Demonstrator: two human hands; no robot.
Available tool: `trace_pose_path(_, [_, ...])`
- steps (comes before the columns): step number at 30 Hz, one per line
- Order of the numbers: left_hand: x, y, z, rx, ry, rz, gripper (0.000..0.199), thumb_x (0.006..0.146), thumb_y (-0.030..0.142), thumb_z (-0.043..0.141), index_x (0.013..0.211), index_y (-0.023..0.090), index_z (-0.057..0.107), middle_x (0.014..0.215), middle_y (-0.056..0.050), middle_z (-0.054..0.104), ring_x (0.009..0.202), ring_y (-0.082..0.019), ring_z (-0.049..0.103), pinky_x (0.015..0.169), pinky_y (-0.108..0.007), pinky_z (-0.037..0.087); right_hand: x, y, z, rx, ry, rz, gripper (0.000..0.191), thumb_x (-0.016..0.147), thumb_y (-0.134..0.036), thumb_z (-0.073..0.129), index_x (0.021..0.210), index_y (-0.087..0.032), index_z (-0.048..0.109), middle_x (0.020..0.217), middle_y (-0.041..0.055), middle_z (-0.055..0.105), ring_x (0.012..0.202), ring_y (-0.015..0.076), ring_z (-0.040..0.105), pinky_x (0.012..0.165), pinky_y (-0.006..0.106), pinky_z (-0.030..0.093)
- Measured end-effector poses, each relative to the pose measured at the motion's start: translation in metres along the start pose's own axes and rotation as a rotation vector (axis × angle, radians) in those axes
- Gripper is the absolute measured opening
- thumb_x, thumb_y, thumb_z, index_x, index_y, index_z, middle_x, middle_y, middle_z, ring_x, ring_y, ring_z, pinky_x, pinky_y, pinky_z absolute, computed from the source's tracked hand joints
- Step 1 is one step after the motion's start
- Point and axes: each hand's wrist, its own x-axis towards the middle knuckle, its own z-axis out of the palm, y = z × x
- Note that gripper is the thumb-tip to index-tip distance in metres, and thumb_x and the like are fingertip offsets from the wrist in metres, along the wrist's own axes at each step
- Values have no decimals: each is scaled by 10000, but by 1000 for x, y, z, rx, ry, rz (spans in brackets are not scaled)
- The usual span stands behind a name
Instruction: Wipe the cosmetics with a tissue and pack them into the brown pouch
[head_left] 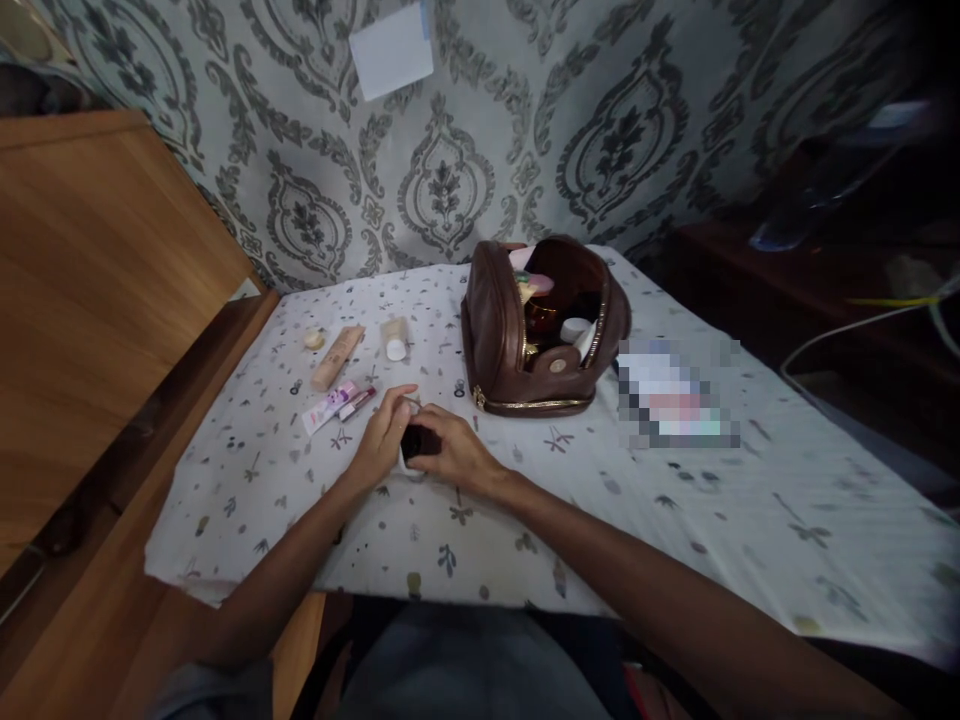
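Note:
My left hand (pixel 381 440) and my right hand (pixel 454 448) meet over the patterned cloth, both closed around a small white-edged item with a dark face (pixel 418 442). Fingers cover much of it, so its kind does not show. Left of my hands lie a white and pink tube (pixel 330 408) and a small dark pink tube (pixel 357 404). Beyond those are a beige tube (pixel 338 357), a small bottle with a white cap (pixel 394 340) and a small round cream-coloured thing (pixel 313 338). To the right, a brown cosmetic bag (pixel 495 330) stands unzipped with several items inside.
A white cloth with a plant print (pixel 480 540) covers the table. Right of the bag lies a pixelated flat object (pixel 675 395). A wooden panel (pixel 112 300) borders the left side. On the dark furniture at right rest a clear plastic bottle (pixel 825 195) and a white cable (pixel 847 332).

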Motion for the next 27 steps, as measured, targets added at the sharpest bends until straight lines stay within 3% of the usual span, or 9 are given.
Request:
trace_pose_path(6, [-1, -3, 1, 27, 27, 6, 416, 1005, 514, 378, 1234, 188, 500, 1186, -101, 615, 1141, -226, 582, 1031, -378, 447, 1, 4, 4, 103, 103, 149, 440, 632, -184, 772, 1060, -183, 666, 915, 2, 619, 865, 169, 578, 795, 297, 452])
trace_pose_path(11, [-7, -3, 5, 180, -6, 221, 444, 959, 434, 540, 1295, 160, 444, 1273, -158, 539, 1234, -256, 526, 1072, -418, 427, 2, 11, 5, 51, 225, 241, 333, 638, -201, 694, 961, -182, 613, 851, -12, 626, 757, 144, 569, 707, 271, 447])
trace_pose_path(15, [-6, -1, 5, 278, 17, 365, 246, 996, 322, 497, 1196, 186, 543, 1206, -129, 600, 1172, -235, 557, 1026, -419, 458, 3, 14, 5, 3, 254, 231, 237, 611, -198, 709, 834, -179, 630, 787, -15, 596, 726, 137, 538, 672, 261, 444])
trace_pose_path(20, [-1, 3, 2, 278, 150, 495, 116, 965, 292, 575, 923, 196, 624, 937, -61, 671, 913, -189, 608, 835, -343, 492, 6, 13, 7, 483, 108, 323, 355, 553, -244, 783, 876, -178, 651, 800, -19, 645, 730, 132, 602, 692, 264, 504])
trace_pose_path(23, [1, 6, 0, 223, 212, 435, 233, 931, 317, 621, 736, 199, 576, 759, -15, 633, 763, -164, 577, 733, -307, 458, 6, 10, 6, 670, 37, 402, 429, 492, -243, 844, 866, -172, 647, 745, -34, 654, 698, 124, 611, 697, 267, 499])
trace_pose_path(27, [1, 9, -5, 51, 304, 177, 371, 932, 425, 579, 648, 202, 495, 645, 22, 550, 649, -142, 526, 667, -280, 427, 5, 4, 4, 725, 49, 447, 495, 482, -249, 889, 913, -169, 658, 785, -27, 681, 728, 118, 625, 730, 266, 479])
